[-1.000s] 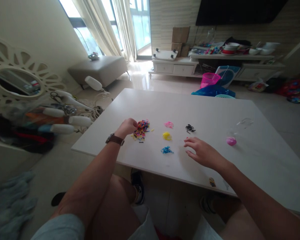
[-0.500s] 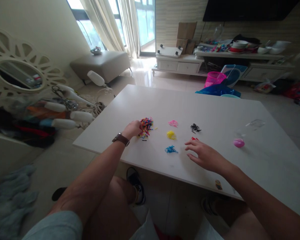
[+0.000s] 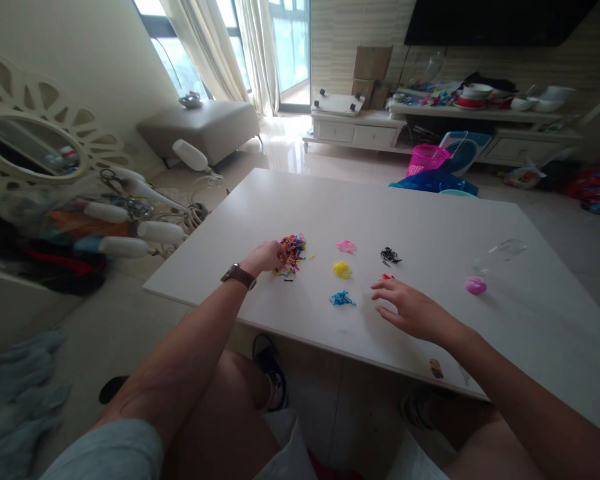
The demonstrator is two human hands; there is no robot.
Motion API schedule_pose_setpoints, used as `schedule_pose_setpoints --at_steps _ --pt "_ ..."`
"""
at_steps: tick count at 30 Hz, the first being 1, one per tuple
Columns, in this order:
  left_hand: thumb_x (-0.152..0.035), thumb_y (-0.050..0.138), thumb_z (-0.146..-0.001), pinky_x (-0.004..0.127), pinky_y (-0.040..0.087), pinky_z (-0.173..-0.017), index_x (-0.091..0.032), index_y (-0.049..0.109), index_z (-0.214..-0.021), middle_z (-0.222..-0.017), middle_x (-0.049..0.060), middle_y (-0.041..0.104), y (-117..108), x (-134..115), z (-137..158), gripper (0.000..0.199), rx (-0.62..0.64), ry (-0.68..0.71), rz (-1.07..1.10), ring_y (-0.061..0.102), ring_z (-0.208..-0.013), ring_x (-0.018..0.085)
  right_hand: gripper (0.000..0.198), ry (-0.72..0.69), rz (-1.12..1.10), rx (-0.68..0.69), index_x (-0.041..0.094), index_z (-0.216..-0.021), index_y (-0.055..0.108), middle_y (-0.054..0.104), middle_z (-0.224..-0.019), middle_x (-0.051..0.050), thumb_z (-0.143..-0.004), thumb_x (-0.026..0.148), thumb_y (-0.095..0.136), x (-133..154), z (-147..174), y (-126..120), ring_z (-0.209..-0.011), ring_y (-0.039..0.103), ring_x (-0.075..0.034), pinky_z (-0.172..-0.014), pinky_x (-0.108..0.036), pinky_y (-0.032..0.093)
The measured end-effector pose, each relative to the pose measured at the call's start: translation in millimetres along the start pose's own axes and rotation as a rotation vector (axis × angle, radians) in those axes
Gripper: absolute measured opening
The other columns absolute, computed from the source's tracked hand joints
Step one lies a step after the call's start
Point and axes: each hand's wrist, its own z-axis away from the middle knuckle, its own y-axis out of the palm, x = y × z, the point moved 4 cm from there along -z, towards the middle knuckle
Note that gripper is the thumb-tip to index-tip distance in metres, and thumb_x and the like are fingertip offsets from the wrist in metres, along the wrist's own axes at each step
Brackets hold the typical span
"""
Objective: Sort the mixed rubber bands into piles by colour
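Observation:
A mixed pile of small coloured rubber bands [image 3: 294, 249] lies on the left part of the white table [image 3: 405, 213]. My left hand [image 3: 269, 256], with a watch on its wrist, touches the pile's left edge; its fingertips are pinched, and what they hold is hidden. Right of the pile are single-colour heaps: pink bands [image 3: 347, 247], yellow bands [image 3: 342, 270], blue bands [image 3: 342, 299] and black bands [image 3: 391, 255]. Red bands [image 3: 387, 277] show just beyond the fingers of my right hand [image 3: 405, 308], which is open, fingers apart and holding nothing.
A pink-purple object [image 3: 475, 286] and a clear plastic container [image 3: 509, 249] are at the table's right. A small figure sticker [image 3: 435, 368] is near the front edge. A lamp with white shades [image 3: 163, 233] stands close to the table's left side.
Very little differs. The view has shifted slightly; my left hand stays at the mixed pile and my right hand stays spread by the red bands.

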Motion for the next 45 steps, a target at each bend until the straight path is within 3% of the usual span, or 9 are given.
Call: schedule_pose_setpoints --at_steps 6,18,27,37,45 --pt "-0.021 0.068 -0.066 0.024 0.039 -0.058 -0.017 0.077 -0.077 -0.070 0.003 0.069 -4.1 -0.1 0.2 0.015 -0.025 -0.054 0.041 0.058 -0.065 0.015 0.020 -0.018 -0.007 -0.010 0.023 -0.106 0.070 0.064 -0.133 -0.010 -0.093 0.028 0.056 0.2 1.3 -0.2 -0.123 0.061 -0.031 -0.105 -0.051 0.051" --pt "-0.025 0.064 -0.069 0.025 0.041 -0.059 -0.015 0.071 -0.077 -0.074 0.004 0.070 -26.5 -4.8 9.2 0.015 -0.176 0.012 0.185 0.060 -0.068 0.016 0.022 -0.026 -0.025 0.009 0.022 -0.108 0.070 0.065 -0.132 -0.010 -0.092 0.028 0.055 3.5 1.0 0.4 -0.118 0.064 -0.030 -0.098 -0.048 0.055" --pt "-0.020 0.066 -0.069 0.023 0.044 -0.062 -0.015 0.081 -0.090 -0.081 0.006 0.075 -31.6 -11.6 7.1 0.026 -0.215 0.002 0.096 0.063 -0.071 0.016 0.022 -0.053 -0.052 -0.007 0.023 -0.106 0.072 0.067 -0.128 -0.011 -0.092 0.029 0.057 2.3 1.3 1.3 -0.112 0.066 -0.030 -0.095 -0.047 0.056" --pt "-0.010 0.069 -0.065 0.023 0.044 -0.061 -0.017 0.083 -0.078 -0.070 0.004 0.074 -5.7 -17.4 0.1 0.021 0.072 0.046 0.050 0.064 -0.069 0.017 0.021 -0.056 -0.037 0.044 0.022 -0.107 0.070 0.066 -0.128 -0.011 -0.092 0.027 0.055 6.5 -0.1 0.6 -0.110 0.067 -0.028 -0.094 -0.043 0.055" --pt "-0.009 0.071 -0.060 0.024 0.047 -0.066 -0.016 0.081 -0.075 -0.070 0.005 0.074 3.9 -35.5 -2.2 0.019 0.078 0.102 -0.072 0.065 -0.071 0.020 0.020 -0.072 -0.054 0.037 0.022 -0.106 0.070 0.066 -0.127 -0.011 -0.091 0.024 0.057 5.0 1.8 3.0 -0.106 0.068 -0.027 -0.091 -0.042 0.055"
